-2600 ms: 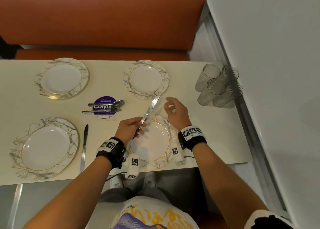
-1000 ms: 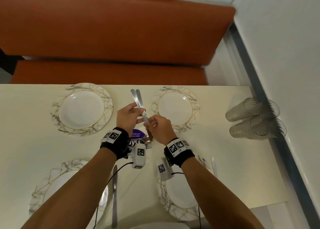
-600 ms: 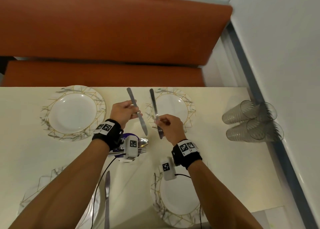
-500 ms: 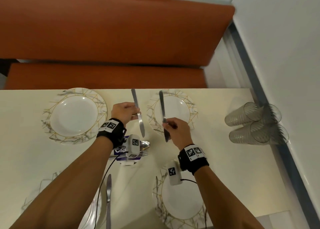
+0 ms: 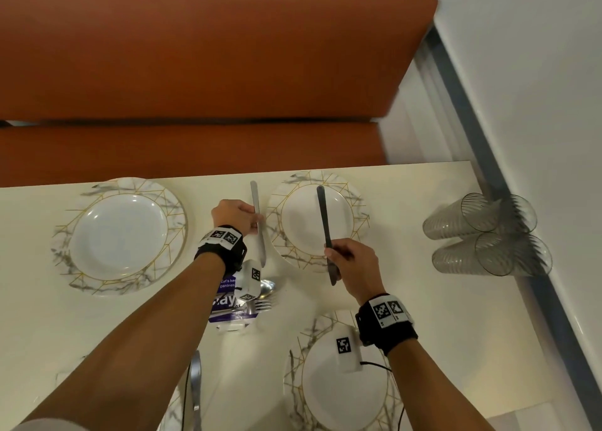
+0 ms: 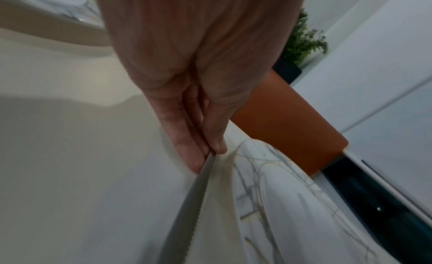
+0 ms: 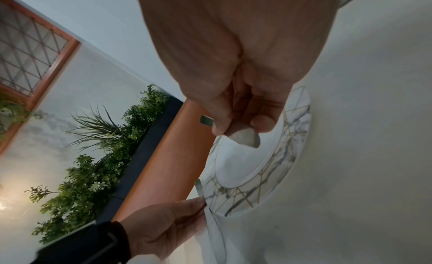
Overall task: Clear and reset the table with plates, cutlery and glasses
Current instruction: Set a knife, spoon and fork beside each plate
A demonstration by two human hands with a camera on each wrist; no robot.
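- The left hand (image 5: 235,216) grasps a knife (image 5: 258,222) between thumb and fingers, just left of the far right plate (image 5: 358,215); the knife lies along the plate's left rim, its handle pointing far and its blade pointing near.
- In the left wrist view the toothed blade (image 6: 187,212) comes out from the pinching fingers (image 6: 187,153), close above the table (image 6: 70,194) — touching or not, I cannot tell.
- The right hand (image 5: 353,267) grasps a second knife (image 5: 324,225) above the same plate, its handle over the plate's middle and its tip sticking out on the near side of the hand.
- The far left plate (image 5: 176,212) stands on the table well apart from both hands.
- The near right plate (image 5: 294,381) is under the right wrist.
- A spoon (image 5: 268,289) and a fork (image 5: 262,305) lie on a purple sticker (image 5: 224,303), between the plates.
- A third knife (image 5: 195,385) lies at the near edge, under the left forearm.
- Four glasses (image 5: 482,235) lie on their sides at the right edge of the table — two far, two near.
- An orange bench (image 5: 195,72) stands beyond the table.
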